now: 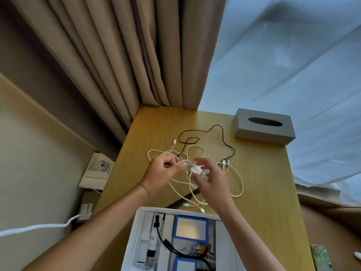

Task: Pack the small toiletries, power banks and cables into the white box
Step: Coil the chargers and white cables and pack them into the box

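Note:
A tangle of cream-white cables (239, 180) lies on the wooden table (263, 182), with a black cable (220, 132) looping behind it. My left hand (162, 173) pinches a strand of the white cable. My right hand (213, 178) has its fingers spread around a small white bundle (196, 170) in the tangle; the grip is blurred. The white box (134, 237) stands open at the near edge, holding a small white bottle (153, 241), a black cable (166, 241) and two blue-framed packs (191, 227).
A grey tissue box (265, 126) sits at the table's far right. Brown curtains (117, 55) hang behind, sheer white fabric (293, 65) to the right. A green phone case (321, 259) lies at the right edge. A wall socket (99, 169) is on the left.

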`<state>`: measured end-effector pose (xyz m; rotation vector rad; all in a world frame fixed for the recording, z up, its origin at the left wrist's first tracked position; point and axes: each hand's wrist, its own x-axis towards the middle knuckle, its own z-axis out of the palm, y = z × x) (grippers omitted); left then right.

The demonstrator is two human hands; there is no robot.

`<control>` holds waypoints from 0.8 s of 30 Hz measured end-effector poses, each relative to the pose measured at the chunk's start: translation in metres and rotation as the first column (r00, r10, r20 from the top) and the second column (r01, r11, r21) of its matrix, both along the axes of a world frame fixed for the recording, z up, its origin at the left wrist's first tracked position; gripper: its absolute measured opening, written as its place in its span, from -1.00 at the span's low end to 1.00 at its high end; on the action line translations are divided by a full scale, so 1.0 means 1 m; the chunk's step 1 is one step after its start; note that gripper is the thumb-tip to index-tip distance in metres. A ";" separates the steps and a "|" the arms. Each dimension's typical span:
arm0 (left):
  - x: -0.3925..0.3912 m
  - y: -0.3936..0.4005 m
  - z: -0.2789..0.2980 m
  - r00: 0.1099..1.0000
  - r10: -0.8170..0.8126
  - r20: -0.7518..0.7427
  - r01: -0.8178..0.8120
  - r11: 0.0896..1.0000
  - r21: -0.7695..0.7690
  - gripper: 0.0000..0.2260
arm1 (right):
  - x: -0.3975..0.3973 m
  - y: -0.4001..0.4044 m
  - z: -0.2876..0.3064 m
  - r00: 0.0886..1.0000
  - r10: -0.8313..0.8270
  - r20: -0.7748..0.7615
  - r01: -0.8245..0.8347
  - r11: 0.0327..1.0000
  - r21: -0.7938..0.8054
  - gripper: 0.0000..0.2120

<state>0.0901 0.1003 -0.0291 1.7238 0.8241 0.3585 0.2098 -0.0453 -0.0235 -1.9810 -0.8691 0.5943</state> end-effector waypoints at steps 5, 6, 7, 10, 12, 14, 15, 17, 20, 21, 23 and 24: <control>-0.002 -0.022 0.059 0.966 0.091 0.244 -0.045 0.981 -0.187 -0.69 | -0.017 0.000 0.021 0.973 0.220 -0.064 -0.212 0.971 0.107 0.03; -0.002 -0.026 0.070 0.953 0.139 0.269 -0.075 0.969 -0.236 -0.70 | -0.023 0.001 0.024 0.965 0.251 -0.072 -0.240 0.962 0.131 0.12; -0.003 -0.030 0.080 0.933 0.204 0.297 -0.107 0.944 -0.313 -0.73 | -0.028 0.004 0.026 0.961 0.271 -0.059 -0.259 0.954 0.152 0.18; -0.005 -0.036 0.104 0.836 0.374 0.401 -0.074 0.801 -0.594 -0.74 | -0.046 0.011 0.036 0.965 0.256 -0.056 -0.238 0.946 0.219 0.22; -0.008 -0.037 0.115 0.784 0.410 0.467 0.002 0.749 -0.662 -0.76 | -0.057 0.016 0.042 0.959 0.229 -0.168 -0.173 0.940 0.294 0.23; -0.011 -0.038 0.124 0.727 0.451 0.518 0.044 0.722 -0.690 -0.76 | -0.065 0.019 0.044 0.930 0.216 -0.296 -0.105 0.931 0.350 0.17; -0.013 -0.039 0.127 0.702 0.467 0.538 0.058 0.716 -0.696 -0.75 | -0.068 0.021 0.045 0.912 0.212 -0.350 -0.073 0.926 0.372 0.09; -0.015 -0.038 0.132 0.679 0.486 0.550 0.056 0.713 -0.699 -0.73 | -0.069 0.023 0.050 0.879 0.222 -0.421 -0.052 0.924 0.380 -0.33; -0.017 -0.037 0.137 0.705 0.474 0.528 -0.051 0.776 -0.628 -0.74 | -0.068 0.017 0.064 0.839 0.341 -0.423 -0.229 0.928 0.294 -0.84; -0.019 -0.036 0.138 0.729 0.444 0.520 -0.103 0.823 -0.559 -0.74 | -0.067 0.013 0.068 0.802 0.373 -0.467 -0.271 0.923 0.272 -0.77; -0.024 -0.036 0.138 0.789 0.369 0.492 -0.167 0.898 -0.406 -0.76 | -0.064 0.006 0.076 0.720 0.406 -0.562 -0.315 0.914 0.255 -0.74; -0.027 -0.036 0.137 0.812 0.343 0.471 -0.173 0.914 -0.367 -0.79 | -0.062 0.002 0.080 0.699 0.424 -0.576 -0.339 0.906 0.254 -0.76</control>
